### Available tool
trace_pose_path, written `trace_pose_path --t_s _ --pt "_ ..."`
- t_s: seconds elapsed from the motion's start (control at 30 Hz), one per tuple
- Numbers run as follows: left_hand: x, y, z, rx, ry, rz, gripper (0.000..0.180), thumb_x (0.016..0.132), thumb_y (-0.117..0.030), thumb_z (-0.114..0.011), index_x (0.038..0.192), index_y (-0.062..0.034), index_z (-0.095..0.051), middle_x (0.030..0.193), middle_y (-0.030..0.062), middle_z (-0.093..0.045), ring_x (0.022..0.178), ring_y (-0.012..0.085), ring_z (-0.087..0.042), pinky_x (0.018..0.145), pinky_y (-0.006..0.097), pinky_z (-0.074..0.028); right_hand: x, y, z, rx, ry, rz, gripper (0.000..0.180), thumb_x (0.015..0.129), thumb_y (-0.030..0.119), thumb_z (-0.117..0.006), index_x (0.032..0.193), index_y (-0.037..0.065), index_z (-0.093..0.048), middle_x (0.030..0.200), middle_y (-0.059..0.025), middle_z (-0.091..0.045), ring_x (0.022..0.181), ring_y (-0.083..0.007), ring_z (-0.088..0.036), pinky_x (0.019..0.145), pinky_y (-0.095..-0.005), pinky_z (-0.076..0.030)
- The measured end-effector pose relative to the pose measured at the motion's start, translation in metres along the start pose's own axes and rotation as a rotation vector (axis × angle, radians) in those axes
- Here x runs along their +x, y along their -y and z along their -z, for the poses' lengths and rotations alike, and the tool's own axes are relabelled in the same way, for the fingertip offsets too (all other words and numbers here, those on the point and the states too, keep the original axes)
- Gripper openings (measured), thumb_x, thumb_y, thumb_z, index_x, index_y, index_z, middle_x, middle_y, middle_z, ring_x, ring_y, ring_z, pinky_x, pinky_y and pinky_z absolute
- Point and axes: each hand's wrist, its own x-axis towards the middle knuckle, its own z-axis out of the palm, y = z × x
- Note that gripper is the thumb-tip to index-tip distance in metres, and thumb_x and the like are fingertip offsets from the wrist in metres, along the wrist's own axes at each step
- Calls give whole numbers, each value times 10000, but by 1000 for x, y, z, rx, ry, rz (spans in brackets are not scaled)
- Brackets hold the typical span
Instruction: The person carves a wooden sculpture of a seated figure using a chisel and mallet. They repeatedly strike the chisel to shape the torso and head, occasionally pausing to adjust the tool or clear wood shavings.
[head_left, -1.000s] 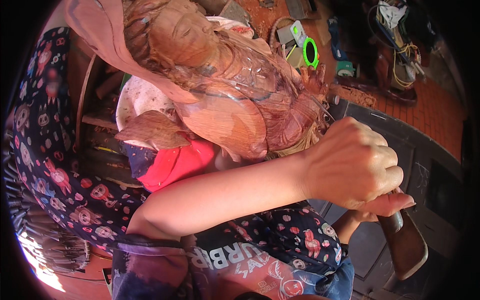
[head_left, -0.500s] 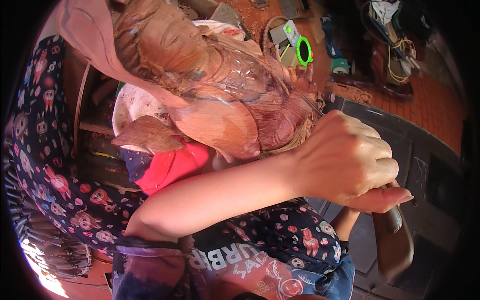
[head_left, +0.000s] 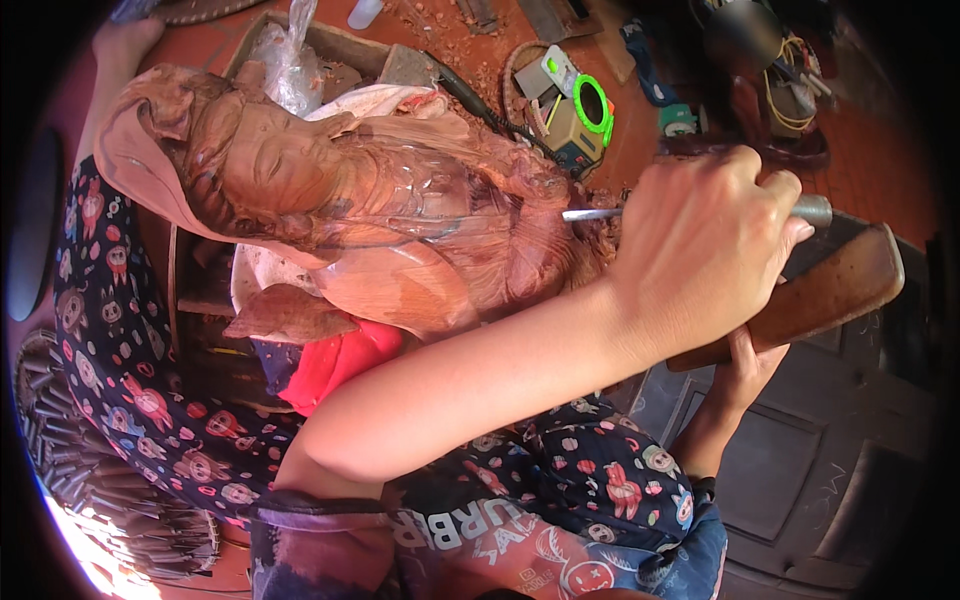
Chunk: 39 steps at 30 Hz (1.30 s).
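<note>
A carved reddish-brown wooden statue lies before me, its hooded head to the left. My left hand reaches across from the lower left, closed in a fist around a chisel. The chisel's metal blade points left toward the carved folds, and its handle end sticks out right of the fist. I cannot tell whether the tip touches the wood. Below it, my right hand grips a flat wooden mallet, partly hidden behind the left hand. The mallet's broad end tilts up to the right, close under the chisel's handle.
Red cloth and a wood piece lie under the statue. A round holder packed with many chisels stands at lower left. Beyond the statue are a box with a green-rimmed round object, a wooden tray and wood chips.
The mallet has swung up from hanging low at the right to a slanted position near the chisel's handle. The chisel's blade now shows more clearly. My view has shifted, revealing more beyond the statue.
</note>
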Motion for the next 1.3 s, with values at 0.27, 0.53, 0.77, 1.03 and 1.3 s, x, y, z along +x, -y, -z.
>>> trace_pose_path --t_s 0.27,0.53,0.77,1.03,1.3 --pt "1 8 -7 -30 -38 -38 168 801 -215 -683 835 -51 -678 722 126 -607 667 283 -644 559 386 -502 -1 0 4 -12 11 -63 490 744 -34 -691 1180 -34 -468 773 -57 -531 665 -124 -523 625 -234 -426" --pt "-1 10 -10 50 35 -48 158 789 -212 -692 819 -57 -686 730 138 -625 677 291 -656 558 386 -509 1 -3 3 33 -5 -176 490 748 -16 -688 1189 -34 -476 778 -44 -543 665 -110 -533 618 -230 -428" --pt "0 16 -11 110 43 -43 176 810 -231 -679 809 -55 -675 729 143 -625 664 305 -654 544 391 -506 1 -9 5 9 27 -202 485 741 22 -707 1173 -36 -495 765 -27 -548 649 -101 -528 605 -230 -418" --pt "4 23 -15 165 22 -50 207 840 -250 -662 809 -46 -656 733 152 -621 635 326 -648 538 406 -497 7 -4 6 16 42 -293 552 738 78 -711 1221 -54 -478 775 -38 -543 641 -116 -532 594 -242 -430" --pt "8 22 -12 204 -32 -72 222 840 -268 -664 829 -47 -648 730 142 -616 614 324 -643 520 409 -488 12 -5 6 -101 37 -274 357 778 63 -694 1094 -1 -539 823 -37 -558 656 -113 -530 603 -244 -429"
